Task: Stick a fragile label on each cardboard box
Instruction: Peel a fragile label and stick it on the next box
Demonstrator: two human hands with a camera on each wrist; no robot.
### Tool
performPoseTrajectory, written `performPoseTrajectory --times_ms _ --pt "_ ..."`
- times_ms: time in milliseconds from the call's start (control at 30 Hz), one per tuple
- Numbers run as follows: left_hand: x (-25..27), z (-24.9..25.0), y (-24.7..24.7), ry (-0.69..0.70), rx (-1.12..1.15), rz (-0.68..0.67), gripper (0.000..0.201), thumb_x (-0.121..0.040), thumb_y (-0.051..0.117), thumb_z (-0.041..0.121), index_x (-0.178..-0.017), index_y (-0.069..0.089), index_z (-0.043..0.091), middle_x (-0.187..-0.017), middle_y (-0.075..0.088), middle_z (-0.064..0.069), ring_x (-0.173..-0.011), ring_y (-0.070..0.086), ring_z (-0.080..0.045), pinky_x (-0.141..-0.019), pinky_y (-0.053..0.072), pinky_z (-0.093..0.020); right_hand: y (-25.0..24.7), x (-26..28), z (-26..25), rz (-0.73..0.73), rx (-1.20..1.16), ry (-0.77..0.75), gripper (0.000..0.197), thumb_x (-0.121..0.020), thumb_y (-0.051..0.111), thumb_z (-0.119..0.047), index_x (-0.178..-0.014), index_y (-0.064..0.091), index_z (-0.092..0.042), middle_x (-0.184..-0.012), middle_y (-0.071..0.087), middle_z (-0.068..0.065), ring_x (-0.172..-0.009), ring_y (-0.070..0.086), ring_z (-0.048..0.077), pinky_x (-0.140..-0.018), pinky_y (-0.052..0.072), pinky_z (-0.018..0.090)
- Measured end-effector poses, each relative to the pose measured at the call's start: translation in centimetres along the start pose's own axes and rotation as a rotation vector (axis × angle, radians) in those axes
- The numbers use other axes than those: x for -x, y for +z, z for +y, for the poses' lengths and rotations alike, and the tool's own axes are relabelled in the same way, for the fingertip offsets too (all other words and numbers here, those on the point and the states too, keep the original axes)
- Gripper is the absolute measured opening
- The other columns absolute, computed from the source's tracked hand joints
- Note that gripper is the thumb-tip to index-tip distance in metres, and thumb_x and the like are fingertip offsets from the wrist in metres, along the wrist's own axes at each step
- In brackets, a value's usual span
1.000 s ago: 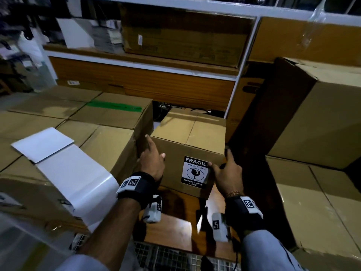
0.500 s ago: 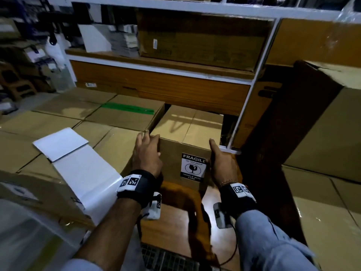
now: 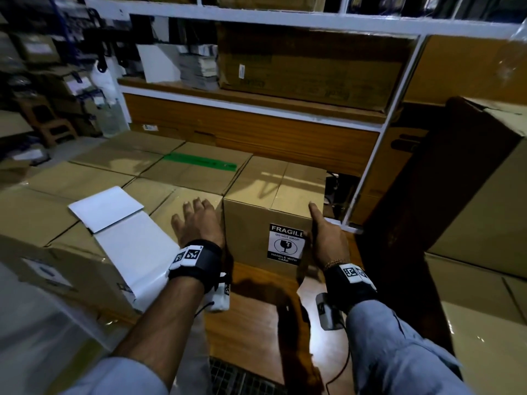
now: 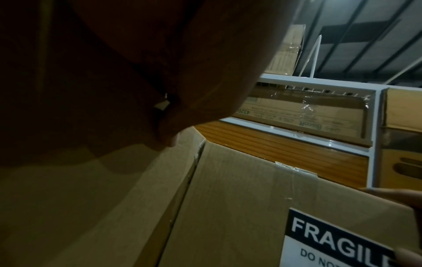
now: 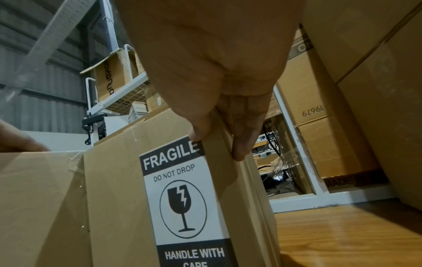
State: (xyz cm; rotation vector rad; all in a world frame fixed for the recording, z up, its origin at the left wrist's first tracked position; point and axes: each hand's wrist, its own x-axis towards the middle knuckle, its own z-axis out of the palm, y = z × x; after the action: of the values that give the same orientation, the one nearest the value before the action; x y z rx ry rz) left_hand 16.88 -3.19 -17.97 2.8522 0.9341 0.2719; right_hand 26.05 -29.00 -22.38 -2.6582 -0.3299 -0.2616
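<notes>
A sealed cardboard box (image 3: 273, 192) stands on the wooden surface, with a black-and-white FRAGILE label (image 3: 286, 244) stuck on its near face. My right hand (image 3: 323, 235) is at the box's near right corner. Its thumb touches the label's top right corner (image 5: 194, 142) and its straight fingers (image 5: 242, 137) lie along the right side. My left hand (image 3: 196, 220) rests flat, fingers spread, on top of the neighbouring box (image 3: 171, 206) to the left. From the left wrist view the box (image 4: 228, 207) and label (image 4: 338, 240) show below the palm (image 4: 137, 72).
White sheets (image 3: 137, 246) lie folded over the left boxes. A box with green tape (image 3: 199, 163) sits behind them. A white shelf frame (image 3: 365, 178) stands right of the labelled box, and a tall carton (image 3: 470, 195) fills the right. The wooden surface (image 3: 256, 309) is near me.
The labelled box has slid back beside the green-taped box. My left hand left its left side and now lies on the neighbouring box top. My right hand stayed at the right corner.
</notes>
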Motion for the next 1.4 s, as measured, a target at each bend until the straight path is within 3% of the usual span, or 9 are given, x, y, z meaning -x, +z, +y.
performPoseTrajectory --times_ms 133,333,600,733,833,1000,1100,1200,1400 --pt "-0.1 0.0 -0.1 0.002 0.015 0.002 0.079 -0.092 0.058 0.001 -0.162 0.023 0.015 -0.17 0.019 -0.005 -0.157 0.013 -0.028 -0.124 0.017 -0.056 -0.3 0.3 -0.2 -0.007 -0.025 0.003 0.084 -0.1 0.066 -0.02 -0.163 0.015 -0.038 -0.113 0.073 0.01 -0.094 0.069 0.03 -0.076 0.058 0.041" --pt "0.1 -0.1 -0.4 0.01 0.049 -0.006 0.085 -0.09 0.07 0.009 -0.161 0.025 0.02 -0.169 0.02 -0.006 -0.157 0.013 -0.029 -0.124 0.016 -0.055 -0.2 0.5 -0.3 -0.029 -0.08 0.015 0.093 -0.095 0.07 -0.02 -0.163 0.009 -0.039 -0.125 0.069 0.009 -0.103 0.068 0.029 -0.082 0.06 0.043" --pt "0.8 0.0 -1.4 0.036 0.153 0.027 0.059 -0.092 0.069 0.022 -0.147 0.047 0.023 -0.155 0.043 -0.009 -0.148 0.032 -0.032 -0.118 0.031 -0.052 -0.5 0.3 -0.7 -0.033 -0.114 0.032 0.089 -0.097 0.063 -0.009 -0.16 0.01 -0.042 -0.121 0.069 0.011 -0.101 0.068 0.031 -0.083 0.06 0.047" --pt "1.3 0.6 -2.4 0.068 0.254 0.05 0.048 -0.091 0.071 0.025 -0.136 0.056 0.026 -0.143 0.054 -0.004 -0.137 0.044 -0.032 -0.11 0.04 -0.051 -0.9 0.1 -0.7 -0.057 -0.08 0.035 0.089 -0.099 0.066 -0.021 -0.162 0.006 -0.04 -0.118 0.07 0.014 -0.096 0.068 0.031 -0.08 0.059 0.047" --pt "2.2 1.6 -3.8 0.102 0.398 0.077 0.047 -0.092 0.073 0.028 -0.137 0.058 0.026 -0.136 0.061 -0.004 -0.127 0.053 -0.03 -0.106 0.045 -0.051 -2.6 0.7 -1.4 -0.045 -0.073 0.115 0.098 -0.097 0.071 -0.029 -0.164 -0.001 -0.035 -0.124 0.07 0.017 -0.105 0.069 0.034 -0.087 0.059 0.048" --pt "4.3 4.9 -5.5 0.243 0.636 0.098 0.043 -0.094 0.073 0.026 -0.136 0.062 0.028 -0.136 0.064 -0.004 -0.124 0.059 -0.028 -0.106 0.048 -0.051 -7.6 4.1 -2.1 0.103 -0.103 0.136 0.068 -0.1 0.064 -0.029 -0.16 0.033 -0.021 -0.147 0.058 0.009 -0.132 0.056 0.031 -0.105 0.05 0.044" --pt "5.5 7.2 -4.4 0.36 0.802 0.063 0.036 -0.095 0.069 0.026 -0.13 0.064 0.031 -0.133 0.065 -0.001 -0.118 0.062 -0.025 -0.099 0.054 -0.047 -10.6 7.3 -1.9 0.216 -0.119 0.131 0.052 -0.098 0.065 -0.032 -0.147 0.051 -0.024 -0.14 0.064 0.004 -0.126 0.06 0.026 -0.103 0.052 0.041" --pt "7.3 9.4 -2.9 0.423 0.921 -0.019 0.03 -0.096 0.064 0.03 -0.124 0.064 0.038 -0.125 0.068 0.005 -0.108 0.066 -0.021 -0.091 0.058 -0.043 -13.4 11.2 -0.9 0.278 -0.11 0.177 0.043 -0.098 0.063 -0.036 -0.139 0.058 -0.024 -0.132 0.069 0.002 -0.119 0.064 0.024 -0.101 0.054 0.044" --pt "13.1 12.3 -0.7 0.557 0.983 -0.205 0.029 -0.097 0.067 0.026 -0.126 0.067 0.029 -0.12 0.071 0.003 -0.107 0.065 -0.018 -0.093 0.057 -0.043 -17.8 19.4 1.4 0.388 -0.115 0.305 0.033 -0.1 0.065 -0.032 -0.132 0.067 -0.026 -0.122 0.074 -0.005 -0.102 0.07 0.011 -0.09 0.06 0.039"
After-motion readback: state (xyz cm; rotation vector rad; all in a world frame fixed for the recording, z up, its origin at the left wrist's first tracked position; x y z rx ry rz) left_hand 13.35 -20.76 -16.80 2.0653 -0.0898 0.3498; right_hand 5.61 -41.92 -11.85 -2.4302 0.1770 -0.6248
